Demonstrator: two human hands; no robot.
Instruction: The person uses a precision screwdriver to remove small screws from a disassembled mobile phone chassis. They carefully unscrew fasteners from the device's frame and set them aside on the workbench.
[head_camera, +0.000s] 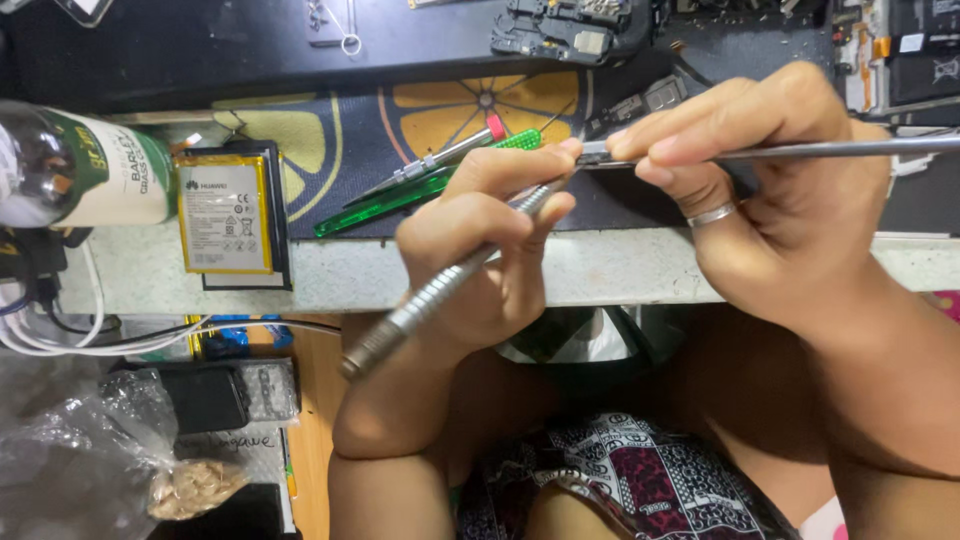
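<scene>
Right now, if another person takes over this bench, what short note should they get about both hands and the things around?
Left hand: grips a knurled metal tool like a pen, tip up at the mat edge.
Right hand: pinches a thin metal rod; the two tips meet over a small part that the fingers hide.
On the mat: a green-handled tool and a red-capped tool, lying loose.
Phone battery: on the bench edge, left.
Done or left: cannot tell.
</scene>
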